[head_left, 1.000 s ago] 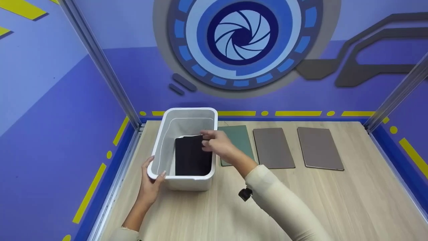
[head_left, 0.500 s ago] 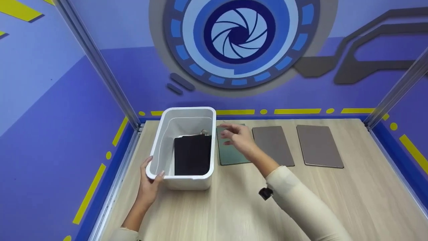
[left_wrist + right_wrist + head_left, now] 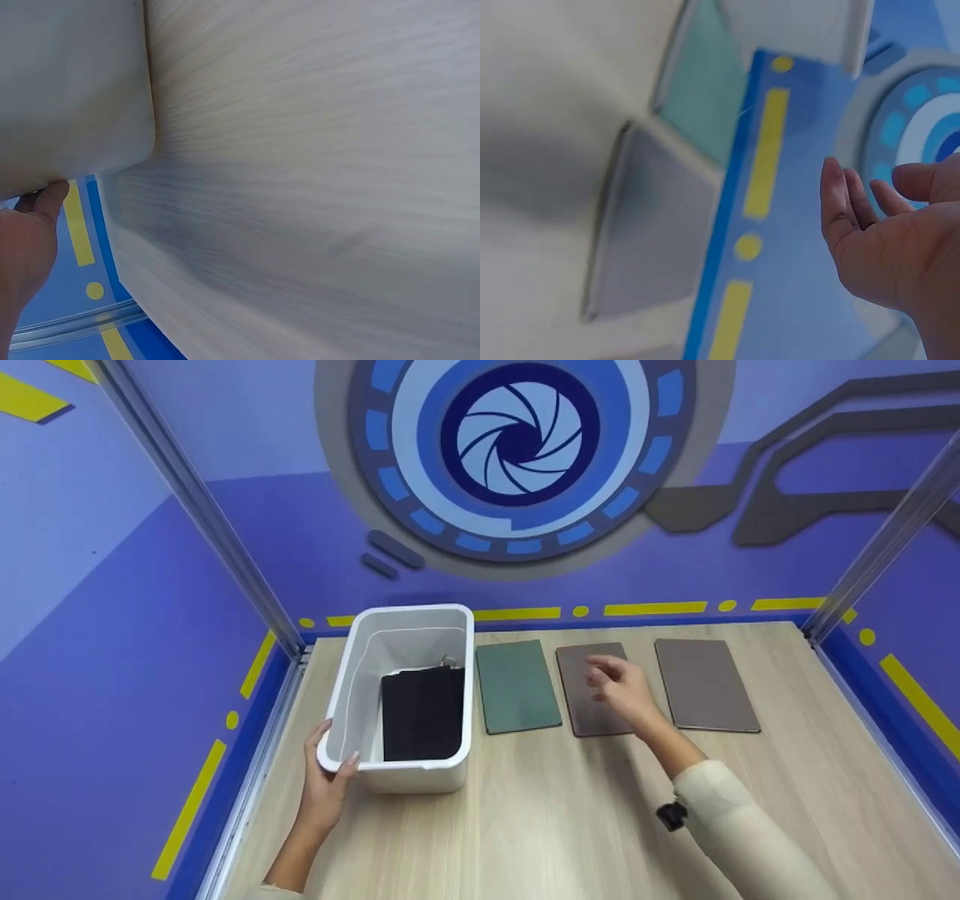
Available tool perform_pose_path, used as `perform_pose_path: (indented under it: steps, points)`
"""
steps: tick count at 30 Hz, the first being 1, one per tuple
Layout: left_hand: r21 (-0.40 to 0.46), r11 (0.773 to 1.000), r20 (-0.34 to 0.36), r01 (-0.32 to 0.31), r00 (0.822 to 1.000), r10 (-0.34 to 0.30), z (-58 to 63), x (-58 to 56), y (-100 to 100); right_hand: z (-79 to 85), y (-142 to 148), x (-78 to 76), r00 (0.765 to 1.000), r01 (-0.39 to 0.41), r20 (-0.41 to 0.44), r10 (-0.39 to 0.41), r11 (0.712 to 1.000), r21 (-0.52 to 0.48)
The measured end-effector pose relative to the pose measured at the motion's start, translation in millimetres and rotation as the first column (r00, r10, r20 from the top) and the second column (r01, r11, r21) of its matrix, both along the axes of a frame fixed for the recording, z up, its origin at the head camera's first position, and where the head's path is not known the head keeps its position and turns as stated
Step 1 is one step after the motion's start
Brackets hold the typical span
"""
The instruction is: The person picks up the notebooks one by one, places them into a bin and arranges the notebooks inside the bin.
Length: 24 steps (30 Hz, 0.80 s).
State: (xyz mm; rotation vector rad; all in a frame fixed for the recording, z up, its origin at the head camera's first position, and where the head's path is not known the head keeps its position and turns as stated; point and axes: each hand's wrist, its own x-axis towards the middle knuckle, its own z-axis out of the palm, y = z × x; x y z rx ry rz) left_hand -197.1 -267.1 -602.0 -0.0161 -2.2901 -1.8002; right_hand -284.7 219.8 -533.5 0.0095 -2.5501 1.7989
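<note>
A white plastic bin [image 3: 411,781] stands at the left of the table, with my left hand [image 3: 322,795] gripping its near left corner, thumb over the rim. Inside it lies a flat black item [image 3: 422,716]; a small metallic piece [image 3: 448,661] shows at its far edge. My right hand [image 3: 624,691] is above the middle grey-brown notebook [image 3: 579,701], fingers loosely bent and holding nothing. That hand [image 3: 889,240] appears with curved, spaced fingers in the right wrist view. Left of this notebook lies a green notebook [image 3: 517,686]; to its right is another grey-brown notebook [image 3: 707,685].
The wooden tabletop [image 3: 555,825] runs up to a blue-purple back wall [image 3: 285,540] with a yellow dashed stripe. Metal profiles [image 3: 187,502] stand at the rear corners. The green notebook lies close beside the bin's right side.
My right hand has moved right, from over the bin's right rim, past the green notebook, to the middle grey-brown one. My left hand keeps its hold on the bin. The head view has shifted slightly.
</note>
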Motion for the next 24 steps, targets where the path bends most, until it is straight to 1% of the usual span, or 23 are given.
perform_pose_path:
  steps: [3,9,14,17,20,24]
  points:
    - [-0.005,1.000,-0.003,-0.008,1.000,0.008,0.3,0.3,0,-12.4,22,8.0,0.999,0.026,0.030,-0.026,0.999,0.028]
    - [-0.008,1.000,-0.009,-0.016,1.000,0.016,-0.2,-0.5,1,-40.6,61,22.0,0.995,0.050,0.087,-0.055,0.997,0.061]
    - [-0.016,1.000,-0.023,-0.024,0.999,0.024,0.3,0.0,0,-55.7,80,30.4,0.989,0.091,0.110,-0.103,0.990,0.109]
    - [-0.007,1.000,-0.027,-0.026,0.999,0.026,0.7,0.0,0,-63.4,90,32.7,0.982,0.139,0.106,-0.155,0.980,0.141]
    - [0.003,1.000,-0.019,-0.019,1.000,0.019,0.0,0.2,0,-69.9,98,35.5,0.969,0.204,0.105,-0.224,0.964,0.172]
    - [0.029,1.000,-0.020,-0.002,1.000,0.003,-0.6,0.3,1,-78.3,107,39.1,0.936,0.298,0.137,-0.323,0.938,0.175]
